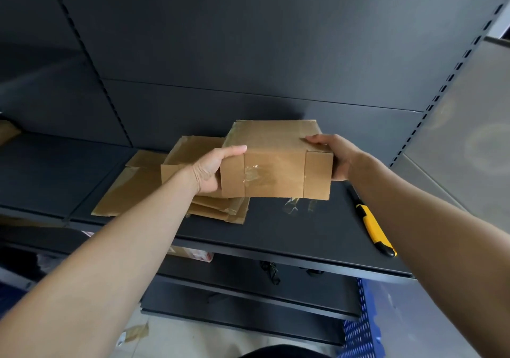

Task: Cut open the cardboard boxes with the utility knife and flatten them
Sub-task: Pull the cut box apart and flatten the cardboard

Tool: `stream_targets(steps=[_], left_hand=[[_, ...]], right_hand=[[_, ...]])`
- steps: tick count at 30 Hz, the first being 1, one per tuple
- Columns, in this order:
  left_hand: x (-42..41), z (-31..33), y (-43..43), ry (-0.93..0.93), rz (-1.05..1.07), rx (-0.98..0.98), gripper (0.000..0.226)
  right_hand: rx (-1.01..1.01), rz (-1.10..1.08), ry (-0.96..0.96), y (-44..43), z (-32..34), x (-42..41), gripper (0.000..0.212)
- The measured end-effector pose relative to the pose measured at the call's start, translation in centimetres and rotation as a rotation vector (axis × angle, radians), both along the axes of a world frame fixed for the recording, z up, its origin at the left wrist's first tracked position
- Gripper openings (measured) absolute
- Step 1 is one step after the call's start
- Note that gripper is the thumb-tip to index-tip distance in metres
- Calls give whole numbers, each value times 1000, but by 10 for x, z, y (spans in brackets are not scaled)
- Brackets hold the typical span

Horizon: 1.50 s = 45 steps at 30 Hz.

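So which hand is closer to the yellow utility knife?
Right. The right hand grips the box's right end, just above the utility knife; the left hand holds the far end.

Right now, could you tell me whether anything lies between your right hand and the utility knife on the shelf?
Nothing visible does. The utility knife lies alone on the dark shelf, partly hidden under the right forearm. But both the right hand and left hand are holding the taped box, so that must be put down first.
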<state>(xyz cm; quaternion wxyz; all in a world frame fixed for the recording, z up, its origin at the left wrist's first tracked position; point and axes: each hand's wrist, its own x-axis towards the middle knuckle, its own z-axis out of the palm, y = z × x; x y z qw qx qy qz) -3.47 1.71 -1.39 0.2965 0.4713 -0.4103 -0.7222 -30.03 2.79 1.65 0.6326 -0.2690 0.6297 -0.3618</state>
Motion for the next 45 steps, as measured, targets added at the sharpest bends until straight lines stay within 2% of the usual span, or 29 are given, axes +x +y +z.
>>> stream_targets(steps=[5,8,11,14,16,19,23,25,27,30,32,36,40,42,45], left_hand=[[2,2,-4,-66,38,17,35],[1,-3,-13,-327,190,-77,56],[4,-8,-19,-427,266,-157,60],[13,-4,-23,-446,279,-245,54],[19,0,-27,-435,261,-257,64],[28,-1,-30,-452,244,-299,66],[34,-3,-30,-429,233,-245,60],[36,-1,-30,-433,266,-250,52],[40,1,-32,-438,318,-292,46],[56,4,-33,-504,409,-330,57],[72,7,-31,-518,467,-334,63],[115,0,-25,-468,668,-225,56],[164,-3,-14,-358,637,-37,76],[184,-6,-14,-339,579,-45,60],[215,-12,-20,-459,586,-82,41]], right_hand=[[-42,36,-14,-2,4,2,22],[-57,23,23,-4,3,11,24],[-128,-34,90,-5,3,31,30],[-182,-93,190,-8,5,49,29],[-225,-147,222,-12,9,55,28],[-283,-176,318,-19,14,63,35],[-370,-203,518,-29,14,75,40],[-435,-168,556,-31,15,80,43],[-467,-132,535,-35,15,86,48],[-453,-91,467,-44,14,100,59],[-435,-64,442,-52,9,116,53],[-475,-33,366,-63,-1,152,44],[-489,-2,344,-72,-5,192,41],[-478,31,334,-76,-10,218,39],[-449,100,344,-83,-23,258,38]])
